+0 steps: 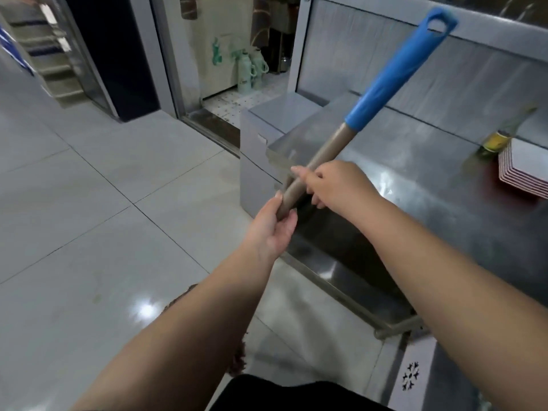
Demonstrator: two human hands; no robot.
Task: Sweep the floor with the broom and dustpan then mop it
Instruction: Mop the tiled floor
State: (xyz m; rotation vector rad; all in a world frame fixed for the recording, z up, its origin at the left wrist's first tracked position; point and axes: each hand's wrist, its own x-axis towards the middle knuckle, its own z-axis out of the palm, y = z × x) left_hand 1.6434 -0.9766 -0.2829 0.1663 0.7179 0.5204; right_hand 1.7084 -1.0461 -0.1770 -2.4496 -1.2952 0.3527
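Floor: pale shiny tiles (89, 203) with dark lines between them fill the left side, and a bright light spot shines near the bottom.
Bottom edge: dark clothing (296, 393) shows here, with both bare arms reaching up from it.
Brown patch: something rough and brown (237, 360) peeks out behind the left arm, low down. It may be the sweeping end, but I cannot tell.
Left hand (274, 225): fingers and thumb are wrapped around the lower part of the stick.
Right hand (335, 185): it holds the stick just above the left hand, fingers curled over it.
Stick (320, 155): tan, tilted up and to the right, with a blue grip (397, 72) and a hanging hole at the top. I cannot tell if it is the broom or the mop.
Metal counter (415, 179): it stands right beside the stick, on the right.
Plates (522, 170): a pink stack sits on the counter, near a yellow and green bottle (498, 140).
What could go wrong: the blue top hangs over the counter. A big swing could hit the bottle or plates and knock them down.
In the way: a grey box (267, 134) stands at the counter's end and blocks the floor there.
Far back: pale green flasks (252, 69) stand past a doorway, and stairs (44, 54) rise at the far left.
Dustpan: I do not see one.
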